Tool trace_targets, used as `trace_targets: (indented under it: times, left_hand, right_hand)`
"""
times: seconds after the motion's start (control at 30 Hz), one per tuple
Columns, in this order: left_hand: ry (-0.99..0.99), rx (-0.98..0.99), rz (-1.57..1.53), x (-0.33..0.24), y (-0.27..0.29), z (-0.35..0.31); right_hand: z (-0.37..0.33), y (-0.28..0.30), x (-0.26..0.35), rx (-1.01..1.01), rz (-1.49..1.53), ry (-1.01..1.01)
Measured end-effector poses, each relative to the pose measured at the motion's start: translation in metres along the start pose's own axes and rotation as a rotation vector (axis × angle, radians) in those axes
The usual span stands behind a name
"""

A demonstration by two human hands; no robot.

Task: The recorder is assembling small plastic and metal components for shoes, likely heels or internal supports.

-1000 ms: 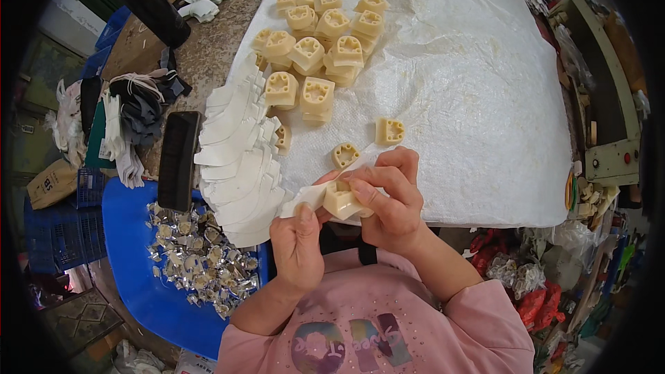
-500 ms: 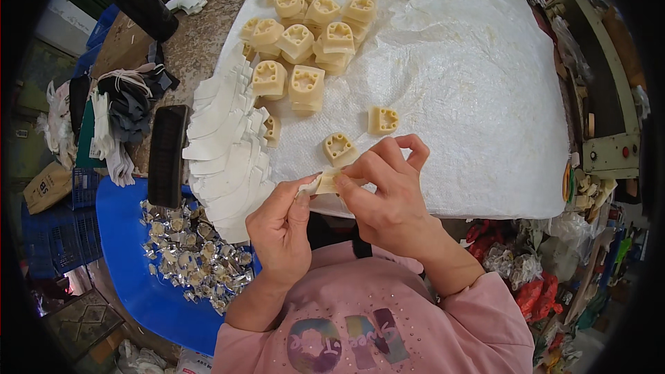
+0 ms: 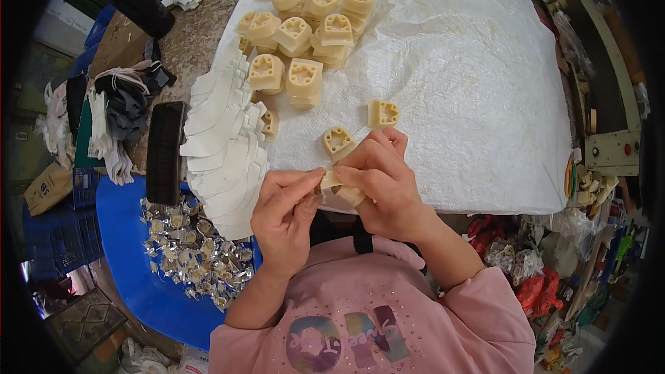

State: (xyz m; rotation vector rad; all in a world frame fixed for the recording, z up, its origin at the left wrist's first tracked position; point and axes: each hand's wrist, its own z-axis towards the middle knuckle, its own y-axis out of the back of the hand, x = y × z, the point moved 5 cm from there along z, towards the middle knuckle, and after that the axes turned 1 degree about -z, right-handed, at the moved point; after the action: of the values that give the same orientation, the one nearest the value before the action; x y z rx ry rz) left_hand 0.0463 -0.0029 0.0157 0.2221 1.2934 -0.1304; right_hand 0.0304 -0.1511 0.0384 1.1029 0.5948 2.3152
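Near the front edge of the white sheet, my right hand [image 3: 388, 190] is closed round a cream plastic shoe heel [image 3: 352, 195]. Fingers of my left hand [image 3: 285, 208] pinch at the heel's left end, on what looks like the edge of a thin white covering piece; my fingertips largely hide it. Just beyond my hands lie two loose heels, a nearer heel [image 3: 338, 143] and a farther heel [image 3: 383, 113], hollow sides showing. To the left, white cut pieces [image 3: 225, 145] lie overlapped in a long fanned row.
A pile of cream heels [image 3: 305, 83] stands at the far left of the white sheet [image 3: 478, 97]. Beside the white pieces lies a black phone-like slab [image 3: 166, 156]. Below it, a blue tub [image 3: 131, 263] holds shiny silver heels [image 3: 201, 256]. A dark cylinder [image 3: 135, 0] stands at far left.
My left fingers have moved slightly right and curled closer against the heel. The heel has tilted in my right hand, and the white flap by my left thumb is now mostly hidden.
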Motion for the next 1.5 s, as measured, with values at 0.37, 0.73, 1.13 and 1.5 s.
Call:
trace_targets:
  times: [0.37, 0.73, 1.13, 1.5]
  left_hand:
    - [-0.409, 0.117, 0.209, -0.011, -0.006, 0.007]
    - [-0.482, 0.040, 0.309, -0.020, 0.005, 0.005]
    - [-0.427, -0.051, 0.011, -0.030, 0.011, 0.001]
    - [-0.577, 0.126, 0.341, -0.027, -0.006, -0.008]
  right_hand:
    - [-0.005, -0.003, 0.003, 0.216, 0.220, -0.079]
    - [-0.004, -0.004, 0.005, 0.111, 0.073, 0.065]
    - [-0.054, -0.024, -0.005, -0.196, 1.109, -0.890]
    - [-0.056, -0.014, 0.005, -0.203, 1.108, -0.757]
